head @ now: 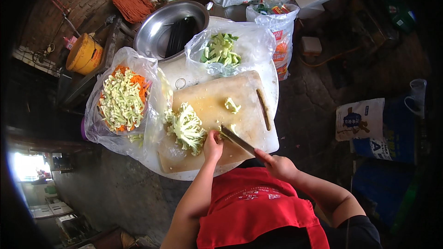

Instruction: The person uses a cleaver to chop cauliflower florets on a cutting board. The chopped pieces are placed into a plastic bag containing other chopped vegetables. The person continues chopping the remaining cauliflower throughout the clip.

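Note:
My right hand (281, 166) is closed around the handle of a kitchen knife (239, 141), its blade slanting up and left over the cutting board (218, 93). Beside the blade tip, the fingers of my left hand (213, 146) hold a small piece of cauliflower, mostly hidden by the fingers. A larger heap of cut cauliflower (188, 128) lies just left of that hand. Further up the board is a loose floret (232, 105), and another small piece (233, 129) lies by the blade.
A plastic bag (91, 110) at left holds shredded carrot topped with chopped cauliflower (123, 100). Behind the board, another clear bag (256, 41) contains cauliflower stalks and leaves (222, 50). A steel basin (152, 27) holding something black stands on the round table's (272, 91) far left.

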A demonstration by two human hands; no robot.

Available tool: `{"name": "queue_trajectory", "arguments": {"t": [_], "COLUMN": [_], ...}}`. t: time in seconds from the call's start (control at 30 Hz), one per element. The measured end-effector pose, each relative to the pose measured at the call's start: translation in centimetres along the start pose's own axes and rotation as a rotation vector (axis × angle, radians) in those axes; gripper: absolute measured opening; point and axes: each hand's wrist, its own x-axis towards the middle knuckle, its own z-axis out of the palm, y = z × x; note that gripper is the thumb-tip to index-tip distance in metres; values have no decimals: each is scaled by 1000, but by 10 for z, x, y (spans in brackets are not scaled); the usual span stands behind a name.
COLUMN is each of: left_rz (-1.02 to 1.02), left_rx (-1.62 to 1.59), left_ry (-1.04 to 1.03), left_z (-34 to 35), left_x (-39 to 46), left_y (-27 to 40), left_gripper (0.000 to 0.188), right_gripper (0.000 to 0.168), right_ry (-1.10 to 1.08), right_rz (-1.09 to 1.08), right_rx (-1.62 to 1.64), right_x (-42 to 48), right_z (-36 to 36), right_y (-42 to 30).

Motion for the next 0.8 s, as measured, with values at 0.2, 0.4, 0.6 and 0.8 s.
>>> {"name": "queue_trajectory", "arguments": {"t": [0.2, 0.4, 0.6, 0.8], "left_rz": [-107, -129, -123, -128], "left_rx": [13, 30, 57, 84], "left_ry": [-11, -5, -15, 5], "left_z": [-9, -9, -11, -6], "left_x": [-10, -9, -10, -8], "left_y": [8, 6, 12, 9], "left_gripper": [26, 26, 23, 24], "right_gripper": [60, 59, 57, 57], "right_ry": [20, -39, 9, -38], "right_rz": [38, -28, -163, -146], "right_rx": [259, 86, 23, -87], "right_x": [-1, -17, -7, -1], "right_z": [-17, -32, -31, -28], "right_y": [3, 2, 7, 4]}}
